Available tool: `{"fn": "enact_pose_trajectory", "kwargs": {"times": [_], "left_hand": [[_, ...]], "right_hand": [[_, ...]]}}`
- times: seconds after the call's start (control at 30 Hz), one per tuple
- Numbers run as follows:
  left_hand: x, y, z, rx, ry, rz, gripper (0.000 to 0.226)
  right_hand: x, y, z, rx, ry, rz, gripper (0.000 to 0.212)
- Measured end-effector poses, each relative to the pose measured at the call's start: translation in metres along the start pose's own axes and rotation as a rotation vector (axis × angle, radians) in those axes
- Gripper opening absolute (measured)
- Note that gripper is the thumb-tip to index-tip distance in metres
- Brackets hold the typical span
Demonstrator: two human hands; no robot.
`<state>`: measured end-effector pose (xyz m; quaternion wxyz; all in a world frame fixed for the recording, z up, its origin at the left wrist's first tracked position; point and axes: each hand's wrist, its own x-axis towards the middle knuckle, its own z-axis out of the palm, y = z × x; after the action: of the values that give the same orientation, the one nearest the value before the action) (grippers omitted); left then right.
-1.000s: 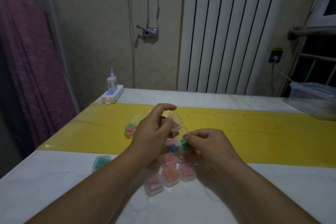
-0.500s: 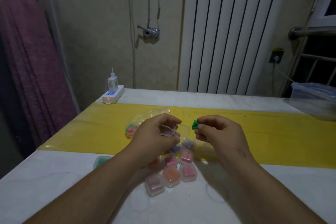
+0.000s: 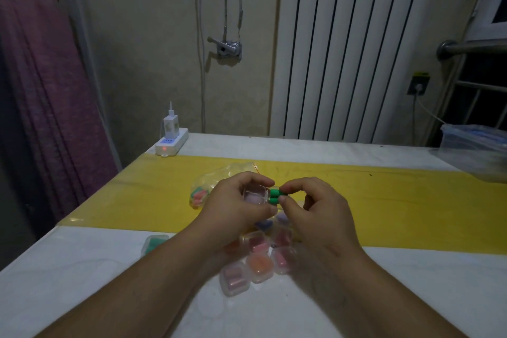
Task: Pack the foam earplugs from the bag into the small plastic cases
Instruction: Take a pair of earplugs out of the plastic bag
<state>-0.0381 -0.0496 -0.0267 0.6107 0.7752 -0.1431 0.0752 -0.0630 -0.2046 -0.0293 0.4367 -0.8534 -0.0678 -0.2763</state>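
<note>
My left hand (image 3: 233,208) holds a small clear plastic case (image 3: 255,195) open above the table. My right hand (image 3: 318,208) pinches a pair of green foam earplugs (image 3: 275,196) at the case's right edge, touching it. Behind my left hand lies the clear bag (image 3: 208,186) with pink and green earplugs inside. Several filled cases (image 3: 258,263) holding pink, orange and purple earplugs sit in a cluster under my wrists. One case with green earplugs (image 3: 155,244) lies apart on the left.
A yellow runner (image 3: 384,200) crosses the white table (image 3: 82,282). A white power strip with a charger (image 3: 171,143) sits at the far left corner. A clear plastic box (image 3: 474,145) stands at the far right. A radiator and a curtain are behind.
My right hand lifted the green earplugs from the table cluster and brought them left to the case. My left hand turned the open case toward them.
</note>
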Motion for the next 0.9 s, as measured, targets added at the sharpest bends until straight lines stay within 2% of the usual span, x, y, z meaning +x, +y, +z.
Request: {"fn": "enact_pose_trajectory", "kwargs": {"times": [0.13, 0.27, 0.37, 0.43, 0.53, 0.63, 0.67, 0.77, 0.9], "left_hand": [[0.000, 0.000, -0.001, -0.031, -0.007, -0.004, 0.037], [-0.002, 0.002, -0.002, -0.041, -0.031, -0.025, 0.037], [-0.002, 0.002, -0.001, -0.048, -0.041, -0.034, 0.038], [-0.002, 0.002, -0.001, -0.049, -0.034, -0.024, 0.039], [-0.002, 0.003, -0.001, -0.006, -0.029, -0.006, 0.046], [-0.004, 0.005, -0.002, -0.176, -0.084, -0.065, 0.058], [-0.004, 0.006, -0.002, -0.300, -0.107, -0.099, 0.054], [-0.003, 0.012, -0.002, -0.636, -0.136, -0.232, 0.025], [-0.001, 0.009, -0.002, -0.641, -0.175, -0.212, 0.012]], "right_hand": [[0.002, 0.006, 0.004, -0.072, 0.023, 0.037, 0.008], [0.001, 0.006, 0.004, -0.050, 0.014, 0.061, 0.005], [0.001, 0.007, 0.004, 0.098, 0.040, 0.128, 0.011], [0.001, 0.007, 0.004, 0.262, -0.010, 0.236, 0.017], [0.003, 0.009, 0.006, 0.449, -0.097, 0.337, 0.014], [0.005, 0.008, 0.003, 0.514, -0.077, 0.375, 0.010], [0.005, 0.007, 0.001, 0.531, -0.061, 0.378, 0.010], [0.005, 0.006, -0.001, 0.542, -0.021, 0.385, 0.010], [0.006, 0.008, -0.001, 0.486, -0.032, 0.370, 0.010]]}}
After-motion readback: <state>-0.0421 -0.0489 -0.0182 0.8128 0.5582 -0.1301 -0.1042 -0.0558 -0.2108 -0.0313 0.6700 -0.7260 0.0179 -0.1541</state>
